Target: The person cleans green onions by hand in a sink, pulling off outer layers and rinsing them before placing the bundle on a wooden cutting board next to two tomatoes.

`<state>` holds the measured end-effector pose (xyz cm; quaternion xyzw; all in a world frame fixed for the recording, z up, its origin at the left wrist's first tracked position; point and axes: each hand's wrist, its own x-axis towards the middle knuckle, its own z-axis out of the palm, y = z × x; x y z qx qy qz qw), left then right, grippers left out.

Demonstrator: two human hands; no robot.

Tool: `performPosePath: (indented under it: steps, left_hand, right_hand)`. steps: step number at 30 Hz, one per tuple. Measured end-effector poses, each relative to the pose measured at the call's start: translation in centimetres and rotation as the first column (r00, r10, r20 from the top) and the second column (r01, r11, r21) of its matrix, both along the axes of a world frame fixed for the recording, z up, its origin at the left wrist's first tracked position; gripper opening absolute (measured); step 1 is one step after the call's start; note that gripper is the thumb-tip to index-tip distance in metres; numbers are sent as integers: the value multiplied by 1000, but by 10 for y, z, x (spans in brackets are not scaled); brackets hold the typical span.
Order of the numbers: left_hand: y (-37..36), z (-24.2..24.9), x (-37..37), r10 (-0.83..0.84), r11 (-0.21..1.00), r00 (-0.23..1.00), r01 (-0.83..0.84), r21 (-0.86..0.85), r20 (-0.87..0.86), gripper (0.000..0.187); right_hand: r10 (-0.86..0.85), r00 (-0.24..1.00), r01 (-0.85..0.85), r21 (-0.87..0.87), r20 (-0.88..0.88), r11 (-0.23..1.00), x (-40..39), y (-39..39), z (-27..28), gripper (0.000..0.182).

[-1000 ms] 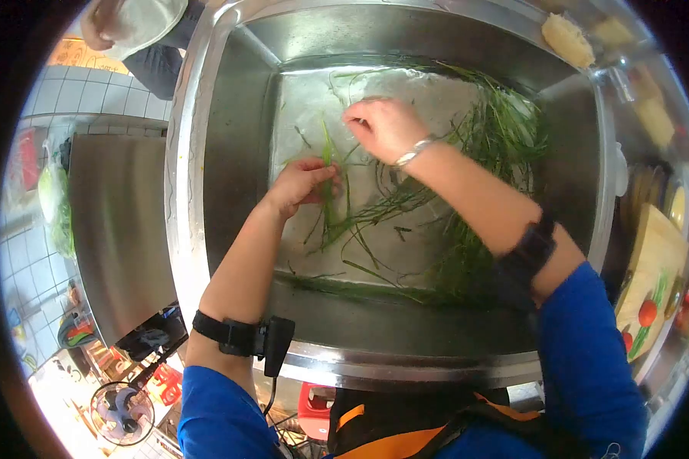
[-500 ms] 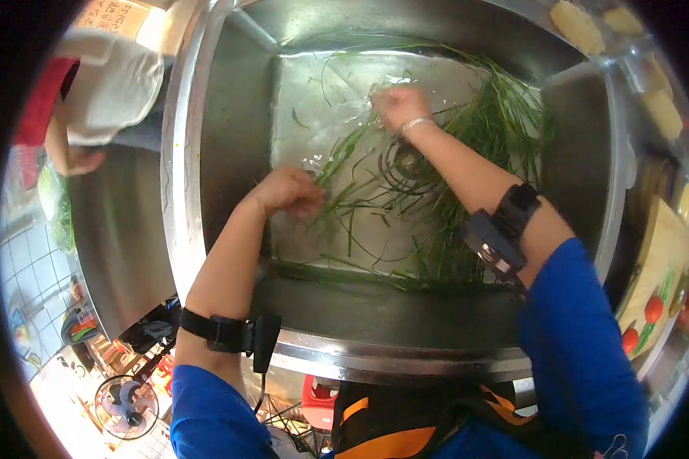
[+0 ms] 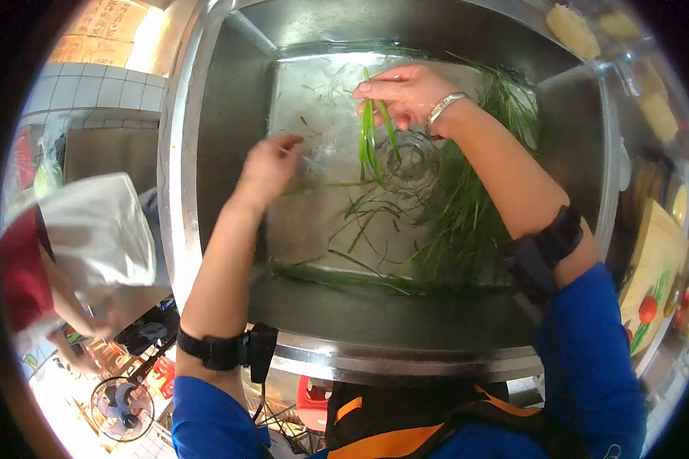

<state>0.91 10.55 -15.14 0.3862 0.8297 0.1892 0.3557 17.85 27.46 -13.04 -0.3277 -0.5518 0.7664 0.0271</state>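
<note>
In a steel sink (image 3: pixel 306 314) with water in it, long green leaves (image 3: pixel 475 214) lie massed along the right side, with loose strands near the middle and bottom edge. My right hand (image 3: pixel 409 96), a silver bracelet at its wrist, pinches a small bunch of green leaves (image 3: pixel 369 145) that hangs above the drain (image 3: pixel 407 161). Over the left part of the sink is my left hand (image 3: pixel 274 164), its fingers blurred by motion; whether they hold anything is unclear.
Left of the sink stands a person in a red and white garment (image 3: pixel 99 229). A fan (image 3: pixel 122 408) is at the lower left. On the right are a cutting board (image 3: pixel 643 268) with a red tomato (image 3: pixel 648 309) and pale items (image 3: pixel 573 30) at the upper right.
My right hand has risen and now shows a bunch of leaves. My left hand has moved up and left, away from the strands. The other person has moved down along the left side.
</note>
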Motion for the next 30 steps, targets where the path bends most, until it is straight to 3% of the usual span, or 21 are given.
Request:
performPosePath:
  steps: [1, 2, 3, 5, 6, 8, 9, 10, 11, 12, 13, 14, 16, 18, 19, 20, 24, 26, 30]
  left_hand:
    - [-13, -27, 2, -271, 956, 934, 290, 52, -232, 27]
    - [-25, -45, 6, -486, 828, 746, 559, 32, -455, 26]
    - [-26, -38, 11, -487, 828, 745, 560, 32, -455, 26]
    - [-16, -8, 23, -561, 811, 821, 519, -270, -106, 30]
    - [-8, 9, 30, -567, 806, 818, 526, -272, -100, 30]
    - [5, 42, 41, -355, 933, 868, 305, -193, -346, 29]
    - [9, 48, 38, -168, 986, 972, 164, -41, -161, 26]
    - [10, 48, 38, -164, 986, 972, 158, -44, -168, 26]
    - [13, 49, 40, 30, 998, 960, -45, 48, 278, 26]
    - [16, 48, 43, 166, 964, 716, -264, 43, 678, 26]
    - [17, 41, 45, 154, 962, 620, -270, 26, 770, 29]
    - [19, 37, 45, 150, 962, 621, -270, 30, 769, 29]
    - [21, 25, 42, 137, 989, 796, -144, -36, 589, 28]
    - [20, -1, 39, 178, 980, 809, -197, -28, 561, 25]
    - [21, -15, 38, 58, 998, 960, -58, -10, 272, 22]
    - [21, -29, 35, -79, 996, 996, 78, -40, -40, 20]
    - [22, -58, 28, 43, 998, 993, -39, -42, 112, 16]
    - [23, -50, 23, 205, 973, 858, -125, -196, 472, 18]
    - [20, -36, 29, 151, 985, 829, -83, -148, 538, 22]
  right_hand:
    - [5, 999, -7, -38, -33, 999, 0, 0, 3, 25]
    - [6, 999, -7, -37, -37, 999, 0, -1, 6, 25]
    - [5, 1000, -7, -61, -29, 998, 0, -3, 6, 24]
    - [-2, 1000, 1, -89, -11, 996, 2, -3, 3, 24]
    - [33, 997, -41, -126, -64, 991, 4, -4, -1, 23]
    - [65, 990, -85, -166, -123, 982, 8, -8, -7, 23]
    - [83, 987, -107, -169, -138, 980, 9, -9, -8, 24]
    - [104, 982, -130, -168, -158, 977, 7, -11, -9, 24]
    - [107, 980, -134, -165, -165, 977, 6, -13, -11, 24]
    - [96, 976, -128, -161, -193, 979, 4, -16, -16, 25]
    - [86, 972, -121, -154, -218, 981, 2, -17, -22, 27]
    - [86, 972, -121, -150, -219, 981, 1, -17, -27, 27]
    - [75, 984, -87, -72, -165, 994, -7, -22, -40, 28]
    - [73, 992, -73, 6, -102, 997, -14, -28, -62, 26]
    - [43, 999, -43, 100, 2, 994, -17, -33, -76, 21]
    - [5, 994, -25, 192, 105, 981, -21, -35, -90, 20]
    - [-135, 988, 135, 10, 70, 991, -22, -37, -107, 19]
    - [24, 983, -42, 97, 180, 994, -16, -32, -99, 21]
    - [106, 961, -180, 283, 257, 942, -12, -27, -87, 23]
